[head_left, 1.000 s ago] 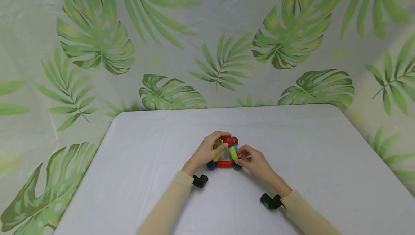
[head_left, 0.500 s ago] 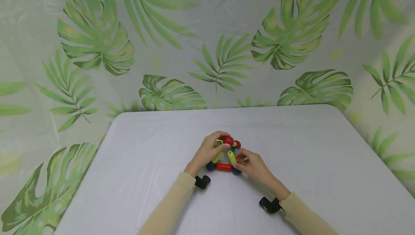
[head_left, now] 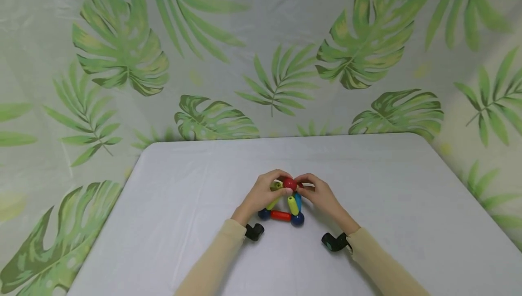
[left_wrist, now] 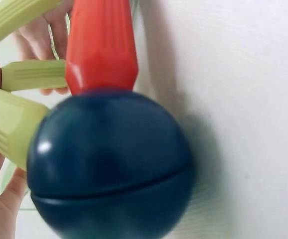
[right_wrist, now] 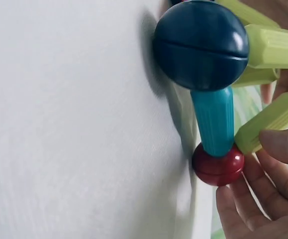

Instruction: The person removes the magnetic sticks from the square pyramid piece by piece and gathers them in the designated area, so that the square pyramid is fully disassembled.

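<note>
Magnetic sticks and balls are joined in a small frame on the table. My left hand (head_left: 261, 196) grips the red ball (head_left: 289, 184) at its top between thumb and fingers. With thumb and fingers, my right hand (right_wrist: 263, 199) pinches a yellow-green stick (right_wrist: 271, 122), whose lower end meets a second red ball (right_wrist: 217, 165); fingertips touch that ball too. A blue stick (right_wrist: 214, 122) links this ball to a dark blue ball (right_wrist: 201, 45). From the front right dark blue ball (head_left: 297, 219) rises another yellow-green stick (head_left: 292, 205). A red stick (head_left: 281, 215) runs along the front.
The white table (head_left: 183, 173) lies under the frame, its far edge meeting a leaf-patterned cloth (head_left: 277, 78). Black wrist cameras (head_left: 335, 242) hang below both wrists. Another dark blue ball (left_wrist: 111, 159) stands at the front left corner.
My right hand has let go of the front yellow-green stick and moved up and back to the top. The frame has shifted slightly toward me. My left hand stays at the top red ball.
</note>
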Demonstrator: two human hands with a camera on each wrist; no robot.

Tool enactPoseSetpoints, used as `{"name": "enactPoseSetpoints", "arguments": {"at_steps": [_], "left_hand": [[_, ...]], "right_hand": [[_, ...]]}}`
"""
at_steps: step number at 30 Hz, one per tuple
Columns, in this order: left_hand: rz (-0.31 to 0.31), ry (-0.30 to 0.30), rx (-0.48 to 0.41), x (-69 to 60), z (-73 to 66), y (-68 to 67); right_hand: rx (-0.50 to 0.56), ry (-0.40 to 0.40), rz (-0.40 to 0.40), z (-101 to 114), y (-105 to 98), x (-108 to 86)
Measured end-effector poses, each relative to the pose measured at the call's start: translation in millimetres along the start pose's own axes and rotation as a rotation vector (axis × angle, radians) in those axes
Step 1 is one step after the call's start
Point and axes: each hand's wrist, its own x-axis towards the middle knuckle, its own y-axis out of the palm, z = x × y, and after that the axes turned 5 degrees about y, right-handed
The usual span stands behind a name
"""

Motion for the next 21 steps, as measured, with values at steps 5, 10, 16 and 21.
{"name": "enactPoseSetpoints", "arguments": {"at_steps": [5,10,16,21], "left_hand": [[0.022,0.008,0.023,2.0,-0.1,0.5],[-0.05,0.005,0.018,9.5,0.5,-7.4],[-0.126,-0.131,-0.05,27.1,14.1,-24.8],[-0.113,-0.296,-0.083,44.2,36.3,-37.6]], "right_hand": [[-0.017,-0.042,0.013,-3,-1,3.2],[-0.052,-0.004,0.052,-4,-2,6.2],[-0.064,0.065,0.089,-10,-2,9.6],[-0.05,0.078,0.113,-10,-5,13.2]]}}
